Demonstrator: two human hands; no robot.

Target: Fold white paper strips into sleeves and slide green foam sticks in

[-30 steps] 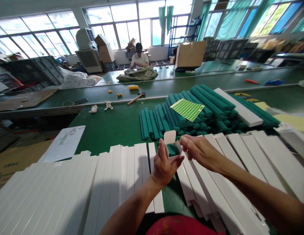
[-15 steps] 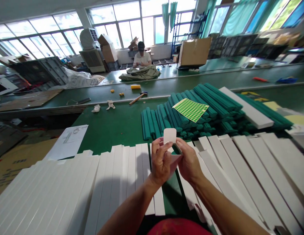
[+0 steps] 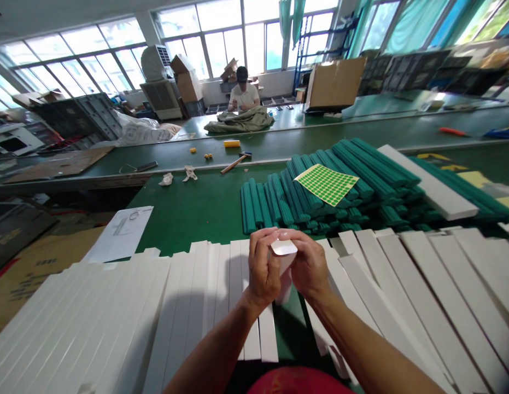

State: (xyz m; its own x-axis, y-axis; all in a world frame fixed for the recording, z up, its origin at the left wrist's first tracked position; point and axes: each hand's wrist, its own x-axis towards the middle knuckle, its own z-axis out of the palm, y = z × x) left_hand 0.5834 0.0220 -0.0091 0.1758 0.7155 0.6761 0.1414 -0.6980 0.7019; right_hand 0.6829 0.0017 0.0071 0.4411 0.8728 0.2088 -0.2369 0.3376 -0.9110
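Note:
Between my hands is a long, narrow white box (image 3: 285,262), its end pointing away from me. My left hand (image 3: 264,268) wraps around the box's left side, fingers at the end flap. On the other side my right hand (image 3: 310,264) grips it, fingertips at the top of the flap. The flap lies folded over toward the box end; whether it is tucked in cannot be seen. Beyond my hands, a pile of green ribbed bundles (image 3: 274,200) lies on the table, with a sheet of green round stickers (image 3: 327,184) on top.
Rows of white boxes lie to the left (image 3: 74,306) and right (image 3: 426,284). A printed paper sheet (image 3: 121,232) is at the left table edge. Farther off are a hammer (image 3: 237,162), a yellow roll (image 3: 232,144), a cardboard box (image 3: 334,85) and a seated person (image 3: 243,93) behind green cloth.
The end flap of the white box, upright before, is now bent down over the opening. Both hands have closed in around the end, fingers over the flap.

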